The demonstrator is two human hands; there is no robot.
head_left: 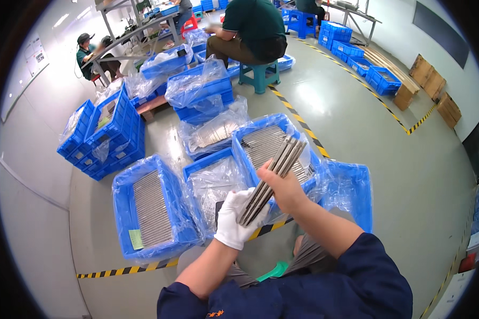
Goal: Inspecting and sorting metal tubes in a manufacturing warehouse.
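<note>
A bundle of slim metal rods (274,178) lies slantwise across both my hands, its upper end leaning to the right. My left hand (235,219), in a white glove, is closed round the lower end. Bare, my right hand (285,189) grips the bundle higher up, thumb on top. Beneath and beyond it stands a blue crate (238,139) lined with clear plastic, holding rows of similar rods (263,143). To the left, another lined blue crate (123,212) holds more rods (153,207) and a pale green slip (136,239).
Between those crates sits a blue crate (189,171) covered with crumpled plastic. On the right is another blue crate (363,202) with plastic inside. Stacked crates (117,139) rise at the left. A person (255,32) sits ahead on a green stool (259,77). Striped tape (298,117) marks the floor.
</note>
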